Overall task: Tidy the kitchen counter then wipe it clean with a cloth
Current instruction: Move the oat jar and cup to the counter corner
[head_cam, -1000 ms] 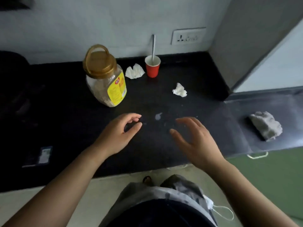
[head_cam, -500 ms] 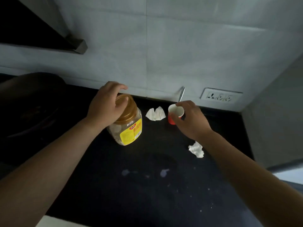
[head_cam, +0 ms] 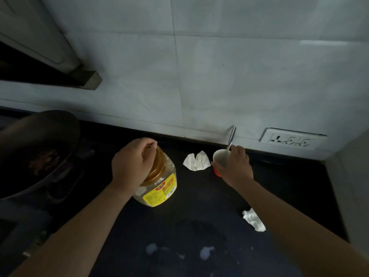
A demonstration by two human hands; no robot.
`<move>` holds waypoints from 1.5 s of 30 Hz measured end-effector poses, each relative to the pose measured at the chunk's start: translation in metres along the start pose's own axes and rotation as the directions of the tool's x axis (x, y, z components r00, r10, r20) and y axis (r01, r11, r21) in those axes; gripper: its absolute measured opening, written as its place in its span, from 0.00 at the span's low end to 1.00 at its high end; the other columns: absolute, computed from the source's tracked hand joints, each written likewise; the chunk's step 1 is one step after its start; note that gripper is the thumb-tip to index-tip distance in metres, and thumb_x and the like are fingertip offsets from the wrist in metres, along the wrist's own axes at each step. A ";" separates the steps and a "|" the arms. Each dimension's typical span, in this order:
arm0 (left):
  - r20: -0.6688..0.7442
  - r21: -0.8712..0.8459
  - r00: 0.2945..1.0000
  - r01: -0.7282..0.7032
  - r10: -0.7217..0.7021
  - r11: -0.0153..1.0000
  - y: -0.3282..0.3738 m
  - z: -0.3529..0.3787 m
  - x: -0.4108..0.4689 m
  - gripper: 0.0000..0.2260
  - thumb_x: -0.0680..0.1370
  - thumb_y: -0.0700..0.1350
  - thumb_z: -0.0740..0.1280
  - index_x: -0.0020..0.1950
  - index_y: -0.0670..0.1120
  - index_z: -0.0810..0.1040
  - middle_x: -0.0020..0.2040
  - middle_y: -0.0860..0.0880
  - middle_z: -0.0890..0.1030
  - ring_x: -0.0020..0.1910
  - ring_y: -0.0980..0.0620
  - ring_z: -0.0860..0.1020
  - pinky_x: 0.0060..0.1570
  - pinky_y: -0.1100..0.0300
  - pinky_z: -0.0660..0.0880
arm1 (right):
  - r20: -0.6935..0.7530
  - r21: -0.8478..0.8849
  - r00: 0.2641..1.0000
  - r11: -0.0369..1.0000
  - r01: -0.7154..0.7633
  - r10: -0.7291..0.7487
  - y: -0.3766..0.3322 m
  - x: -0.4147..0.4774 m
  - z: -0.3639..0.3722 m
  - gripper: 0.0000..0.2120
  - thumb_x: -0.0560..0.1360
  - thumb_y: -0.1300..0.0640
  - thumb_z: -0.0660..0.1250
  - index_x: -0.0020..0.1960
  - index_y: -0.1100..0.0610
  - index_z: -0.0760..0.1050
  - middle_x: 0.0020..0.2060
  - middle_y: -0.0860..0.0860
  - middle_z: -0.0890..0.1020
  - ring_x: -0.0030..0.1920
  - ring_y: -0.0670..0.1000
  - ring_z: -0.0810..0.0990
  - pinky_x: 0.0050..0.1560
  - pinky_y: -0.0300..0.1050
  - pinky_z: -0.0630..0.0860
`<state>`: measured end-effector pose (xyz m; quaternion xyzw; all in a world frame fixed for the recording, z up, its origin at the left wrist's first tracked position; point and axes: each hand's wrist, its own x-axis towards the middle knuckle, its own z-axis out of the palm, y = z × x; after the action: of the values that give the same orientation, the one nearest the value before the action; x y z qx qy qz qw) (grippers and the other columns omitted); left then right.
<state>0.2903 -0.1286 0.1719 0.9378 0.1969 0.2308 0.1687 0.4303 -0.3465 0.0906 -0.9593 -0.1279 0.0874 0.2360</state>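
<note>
Blurred, illegible print on the yellow label (head_cam: 159, 191) of the jar (head_cam: 170, 168); nothing readable.

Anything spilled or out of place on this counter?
Yes: two whitish spill patches on the near black counter; a crumpled tissue lies beside the red cup, another tissue nearer the edge.

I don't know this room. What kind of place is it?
Most likely a home kitchen. A dark counter runs along a tiled wall, a pan sits at the left, and a jar and a cup with a spoon are on the counter.
</note>
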 end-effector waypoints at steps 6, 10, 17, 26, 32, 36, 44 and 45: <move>-0.015 0.024 1.000 -0.027 0.027 0.999 0.000 0.004 -0.004 0.09 0.76 0.51 0.61 0.50 0.52 0.79 0.43 0.56 0.82 0.41 0.57 0.80 0.35 0.63 0.73 | 0.039 0.035 0.999 0.999 0.014 -0.015 0.001 0.012 0.020 0.40 0.69 0.45 0.71 0.71 0.59 0.55 0.67 0.56 0.62 0.66 0.58 0.65 0.57 0.54 0.71; -0.009 0.019 0.999 -0.049 0.049 0.999 -0.001 0.004 -0.005 0.09 0.77 0.50 0.61 0.51 0.51 0.80 0.44 0.56 0.82 0.41 0.58 0.80 0.36 0.64 0.74 | -0.005 0.080 0.999 0.996 0.050 -0.049 -0.002 0.012 0.026 0.36 0.67 0.48 0.73 0.68 0.59 0.60 0.64 0.56 0.65 0.62 0.58 0.68 0.52 0.53 0.73; 0.021 -0.024 0.996 -0.086 0.086 0.996 -0.006 0.002 -0.003 0.09 0.77 0.49 0.62 0.53 0.51 0.79 0.45 0.56 0.82 0.42 0.59 0.79 0.37 0.69 0.72 | -0.044 0.262 0.996 0.961 0.090 -0.081 0.005 -0.011 0.037 0.35 0.65 0.53 0.76 0.65 0.57 0.63 0.62 0.53 0.66 0.58 0.53 0.71 0.51 0.44 0.71; 0.057 -0.069 0.995 -0.083 0.087 0.994 -0.010 -0.001 -0.002 0.09 0.78 0.49 0.62 0.55 0.51 0.79 0.47 0.55 0.82 0.44 0.61 0.78 0.39 0.74 0.67 | -0.031 0.379 0.995 0.922 -0.080 0.099 -0.007 -0.008 0.047 0.40 0.62 0.50 0.78 0.67 0.57 0.62 0.65 0.52 0.66 0.62 0.53 0.71 0.59 0.53 0.73; 0.119 -0.234 0.993 0.014 0.014 0.972 -0.020 -0.007 -0.001 0.09 0.78 0.52 0.62 0.54 0.51 0.77 0.43 0.55 0.81 0.41 0.59 0.78 0.38 0.70 0.71 | -0.030 0.391 0.990 0.913 -0.118 0.141 -0.007 -0.025 0.039 0.37 0.64 0.53 0.76 0.68 0.54 0.63 0.64 0.52 0.70 0.61 0.53 0.71 0.59 0.51 0.73; 0.092 -0.235 0.996 0.018 0.004 0.972 -0.023 -0.006 0.000 0.09 0.77 0.51 0.62 0.50 0.49 0.77 0.38 0.54 0.80 0.37 0.56 0.78 0.34 0.66 0.71 | -0.063 0.364 0.991 0.928 -0.083 0.114 -0.014 -0.061 0.021 0.37 0.65 0.53 0.75 0.69 0.53 0.62 0.63 0.50 0.69 0.61 0.51 0.70 0.56 0.44 0.69; 0.107 -0.276 0.994 0.000 0.031 0.961 -0.021 -0.010 -0.002 0.09 0.78 0.50 0.63 0.45 0.45 0.75 0.36 0.52 0.78 0.36 0.54 0.75 0.33 0.63 0.67 | -0.126 0.364 0.977 0.924 -0.116 0.173 -0.037 -0.161 -0.015 0.34 0.63 0.49 0.77 0.65 0.52 0.67 0.56 0.46 0.70 0.52 0.43 0.66 0.45 0.33 0.64; 0.105 -0.282 0.994 -0.010 0.041 0.959 -0.021 -0.011 -0.002 0.09 0.78 0.50 0.63 0.45 0.44 0.75 0.36 0.51 0.78 0.35 0.54 0.74 0.32 0.64 0.66 | -0.142 0.368 0.972 0.922 -0.123 0.187 -0.037 -0.172 -0.017 0.34 0.63 0.49 0.77 0.64 0.52 0.67 0.55 0.45 0.70 0.52 0.43 0.66 0.47 0.36 0.64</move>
<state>0.2769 -0.1093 0.1720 0.9181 0.1406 0.2067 0.3076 0.2627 -0.3711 0.1418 -0.9117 -0.0122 0.0432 0.4084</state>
